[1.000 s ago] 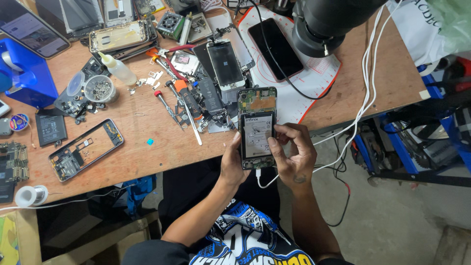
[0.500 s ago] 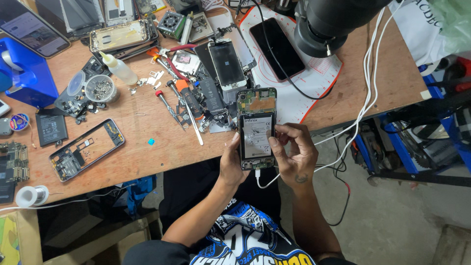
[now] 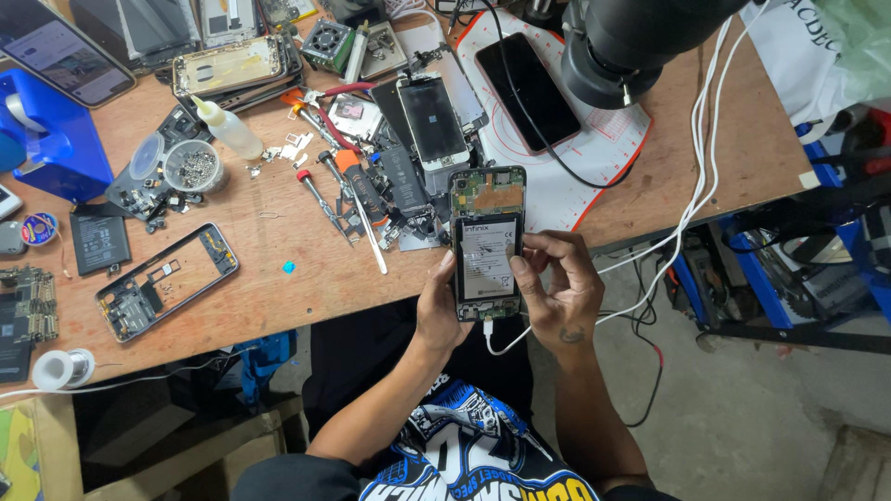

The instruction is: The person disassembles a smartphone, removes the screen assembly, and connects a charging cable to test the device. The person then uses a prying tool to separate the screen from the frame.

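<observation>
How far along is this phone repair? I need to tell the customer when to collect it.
Done: the phone has its back cover off, with board and battery exposed. In hand: the left hand holds it while the right hand fingers press at the battery edge, and a white cable is plugged into its bottom. Left: no cover is on yet, and screwdrivers and loose parts lie on the wooden bench.

Bench: my wooden table (image 3: pixel 278 297), cluttered.
Nine o'clock: bare phone frame (image 3: pixel 165 281) beside a loose black battery (image 3: pixel 98 243).
Ten o'clock: clear tub of screws (image 3: pixel 193 167), small squeeze bottle (image 3: pixel 228 128), blue box (image 3: pixel 51 139).
Eleven o'clock: red-handled screwdrivers (image 3: pixel 357 199).
Twelve o'clock: dark phone (image 3: pixel 527 91) on a white mat (image 3: pixel 594 176).
One o'clock: black microscope barrel (image 3: pixel 631 42).
Three o'clock: white cables (image 3: pixel 696 176) hanging over the edge.
</observation>
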